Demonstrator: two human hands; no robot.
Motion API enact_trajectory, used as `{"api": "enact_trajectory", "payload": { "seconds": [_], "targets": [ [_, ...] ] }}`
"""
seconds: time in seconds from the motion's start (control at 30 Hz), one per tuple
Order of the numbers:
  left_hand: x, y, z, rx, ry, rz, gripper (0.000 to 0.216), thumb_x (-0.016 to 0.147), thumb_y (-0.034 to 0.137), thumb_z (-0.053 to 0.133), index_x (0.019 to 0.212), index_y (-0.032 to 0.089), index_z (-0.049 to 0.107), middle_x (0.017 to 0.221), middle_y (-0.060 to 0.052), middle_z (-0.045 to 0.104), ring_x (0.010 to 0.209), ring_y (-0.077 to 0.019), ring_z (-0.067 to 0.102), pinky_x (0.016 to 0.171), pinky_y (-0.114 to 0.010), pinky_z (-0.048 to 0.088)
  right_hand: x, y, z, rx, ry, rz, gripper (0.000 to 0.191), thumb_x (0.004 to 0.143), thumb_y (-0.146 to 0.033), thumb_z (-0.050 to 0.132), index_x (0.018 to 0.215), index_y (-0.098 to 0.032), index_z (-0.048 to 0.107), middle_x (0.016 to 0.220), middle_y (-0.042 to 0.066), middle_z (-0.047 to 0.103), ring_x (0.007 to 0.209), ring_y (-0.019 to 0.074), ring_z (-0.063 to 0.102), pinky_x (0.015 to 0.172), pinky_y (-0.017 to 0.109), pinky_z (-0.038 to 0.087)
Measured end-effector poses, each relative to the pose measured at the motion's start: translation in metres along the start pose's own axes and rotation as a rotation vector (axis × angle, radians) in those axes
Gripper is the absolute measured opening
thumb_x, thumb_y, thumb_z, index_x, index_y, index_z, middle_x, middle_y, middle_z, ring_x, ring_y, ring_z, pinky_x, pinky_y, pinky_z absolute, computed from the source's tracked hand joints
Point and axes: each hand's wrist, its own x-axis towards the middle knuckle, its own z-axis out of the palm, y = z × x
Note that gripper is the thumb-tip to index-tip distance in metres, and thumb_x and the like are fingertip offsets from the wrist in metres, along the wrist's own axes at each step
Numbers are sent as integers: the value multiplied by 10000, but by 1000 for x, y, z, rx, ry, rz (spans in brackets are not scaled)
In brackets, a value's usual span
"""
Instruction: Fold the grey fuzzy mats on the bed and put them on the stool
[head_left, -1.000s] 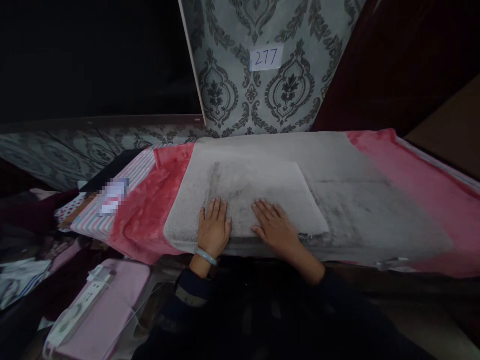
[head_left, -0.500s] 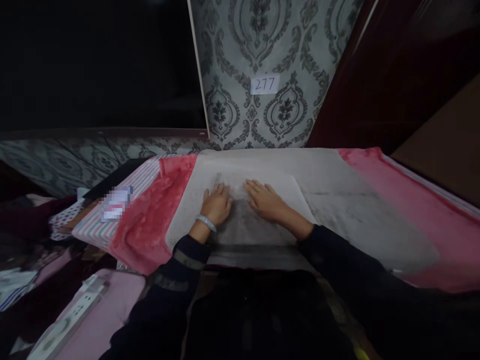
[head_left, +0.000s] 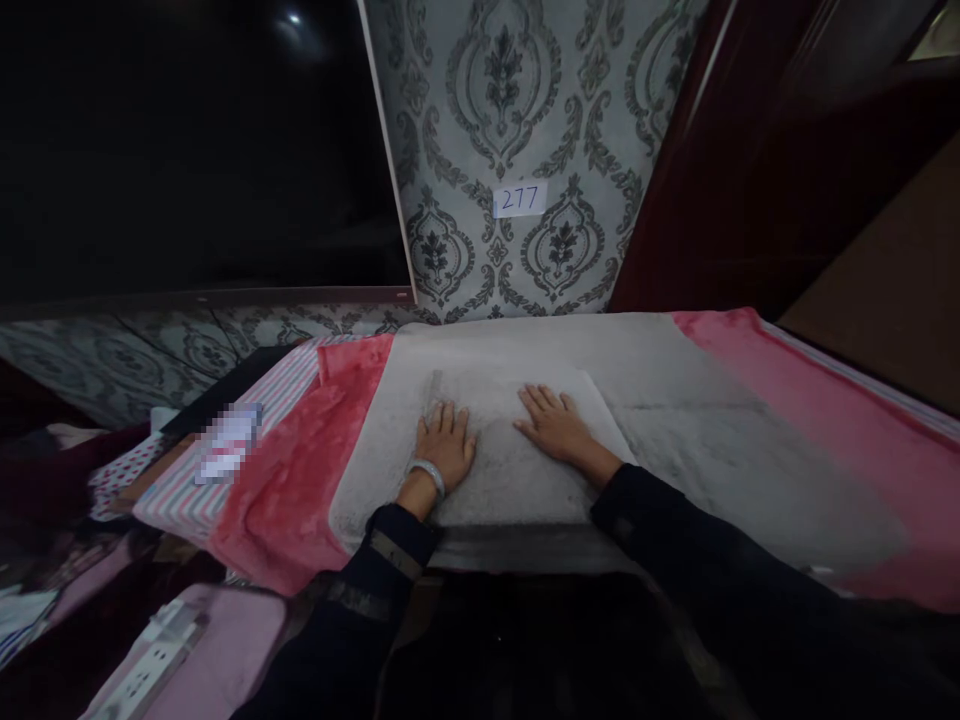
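Observation:
My left hand (head_left: pixel 447 448), with a bracelet at the wrist, lies palm down on a grey plush cloth (head_left: pixel 517 490). Its fingers are stretched out and a little spread. To the right of it my right hand (head_left: pixel 556 424) also rests flat on the same cloth, fingers apart. Neither hand holds anything. The part under my hands looks like a folded, raised layer, with an edge running down just beyond my right forearm. More grey cloth (head_left: pixel 720 440) spreads out to the right. Darker smudged patches show in the pile.
A red plush blanket (head_left: pixel 300 480) shows at the left and a pink part (head_left: pixel 832 420) at the right. A screen (head_left: pixel 195 150) hangs at the left. Paper marked 277 (head_left: pixel 520 199) is on the patterned wall. A power strip (head_left: pixel 142 680) lies on a pink surface at lower left.
My hands have moved farther apart, the right one shifting to the right, and the fingers are more spread. The view has tilted slightly upward.

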Motion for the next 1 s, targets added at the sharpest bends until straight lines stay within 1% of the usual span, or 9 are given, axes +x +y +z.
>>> {"api": "enact_trajectory", "payload": {
  "seconds": [0.17, 0.23, 0.33, 0.4, 0.47, 0.53, 0.63, 0.73, 1.0],
  "targets": [
    [2, -9, -6, -53, -57, 31, 641, 1002, 424, 350, 1584, 165, 281, 1679, -152, 146, 1552, -318, 120, 1212, -589, 214, -10, 46, -11, -23, -101, 117, 697, 1011, -534, 274, 1607, -174, 248, 1666, 104, 157, 1533, 282, 122, 1200, 546, 217],
    [11, -17, -19, -107, -109, 61, 613, 980, 429, 423, 1545, 197, 372, 1662, -143, 234, 1535, -319, 202, 1182, -575, 293, -5, 51, -23, -18, -176, 168, 683, 1018, -519, 273, 1602, -166, 260, 1665, 115, 160, 1531, 283, 135, 1192, 553, 229],
    [34, -24, -43, -190, -75, 64, 460, 994, 351, 378, 1408, 253, 554, 1532, -90, 494, 1429, -256, 430, 1137, -481, 396, 17, 35, -43, 15, -172, 170, 634, 1036, -455, 253, 1595, -156, 281, 1655, 128, 203, 1526, 285, 159, 1193, 551, 220],
    [53, -22, -52, -207, 6, 26, 476, 1006, 301, 303, 1419, 262, 538, 1521, -75, 509, 1424, -233, 434, 1163, -476, 364, 36, 12, -48, 62, -123, 72, 602, 1042, -401, 246, 1598, -172, 277, 1655, 114, 209, 1527, 278, 156, 1196, 545, 214],
    [68, -16, -47, -186, 52, -19, 514, 1001, 315, 303, 1488, 254, 457, 1586, -88, 419, 1484, -262, 335, 1193, -538, 298, 53, -14, -45, 97, -100, -35, 575, 1041, -353, 256, 1594, -199, 294, 1657, 92, 210, 1526, 268, 162, 1193, 540, 223],
    [78, -10, -31, -139, 58, -60, 547, 995, 353, 315, 1521, 241, 416, 1622, -102, 353, 1512, -300, 266, 1196, -603, 250, 63, -32, -34, 109, -95, -95, 552, 1040, -321, 270, 1582, -229, 325, 1651, 65, 238, 1520, 249, 187, 1197, 524, 222],
    [83, -6, -5, -65, 44, -79, 578, 999, 394, 273, 1545, 240, 384, 1642, -103, 310, 1521, -310, 242, 1189, -626, 236, 69, -38, -15, 118, -65, -122, 536, 1043, -333, 288, 1569, -252, 353, 1637, 40, 285, 1507, 227, 227, 1207, 497, 207],
    [84, -7, 3, -42, 38, -72, 591, 1000, 408, 242, 1557, 251, 361, 1648, -99, 294, 1521, -305, 243, 1176, -621, 263, 67, -20, -7, 129, -23, -85, 555, 1045, -422, 296, 1558, -225, 376, 1626, 65, 310, 1500, 256, 245, 1197, 518, 221],
    [86, -8, -5, -15, 32, -70, 596, 998, 411, 233, 1561, 259, 353, 1647, -96, 298, 1515, -306, 261, 1168, -612, 288, 46, 41, -15, 62, 0, 200, 610, 1050, -503, 266, 1558, -182, 375, 1630, 108, 288, 1507, 285, 220, 1196, 541, 211]
  ]
}}
